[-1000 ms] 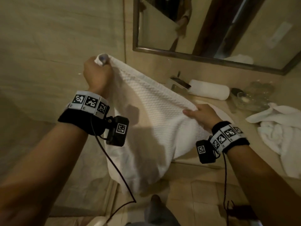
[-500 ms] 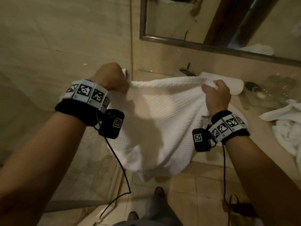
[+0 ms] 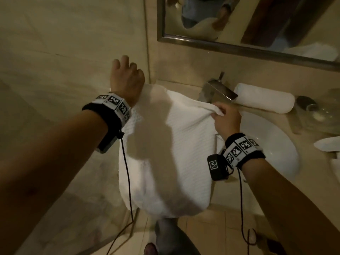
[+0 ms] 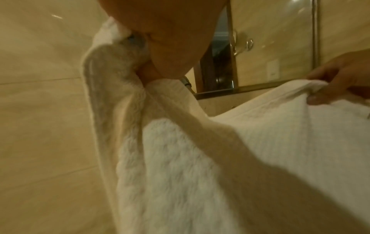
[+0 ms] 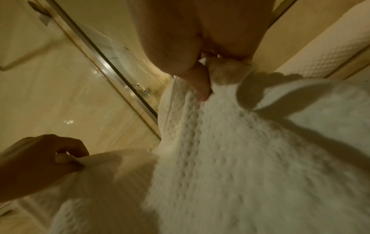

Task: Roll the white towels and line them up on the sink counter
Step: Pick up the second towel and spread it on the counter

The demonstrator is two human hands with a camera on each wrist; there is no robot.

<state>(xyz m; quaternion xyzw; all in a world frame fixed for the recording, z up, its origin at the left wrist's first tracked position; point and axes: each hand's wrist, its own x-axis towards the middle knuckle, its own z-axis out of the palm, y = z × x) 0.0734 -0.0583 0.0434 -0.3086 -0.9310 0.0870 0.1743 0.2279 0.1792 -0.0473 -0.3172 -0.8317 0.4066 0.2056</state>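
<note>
A white waffle-weave towel (image 3: 165, 153) hangs spread between my two hands in front of the sink counter (image 3: 184, 85). My left hand (image 3: 127, 78) grips its upper left corner, near the wall. My right hand (image 3: 227, 118) pinches the upper right corner just in front of the faucet (image 3: 217, 91). In the left wrist view the towel (image 4: 200, 158) bunches under my left hand (image 4: 144, 47). In the right wrist view my right hand (image 5: 202, 76) pinches a fold of the towel (image 5: 240, 158). A rolled white towel (image 3: 265, 100) lies on the counter behind the faucet.
The white sink basin (image 3: 272, 150) sits to the right of the hanging towel. Loose white towels (image 3: 329, 146) lie at the counter's right edge. Glassware (image 3: 318, 111) stands beyond the rolled towel. A mirror (image 3: 257, 21) hangs above. A tiled wall (image 3: 64, 52) is close on the left.
Both hands have brought the towel lower and towards the counter. The right hand rose from the towel's lower edge to its top corner, so the top edge now runs level.
</note>
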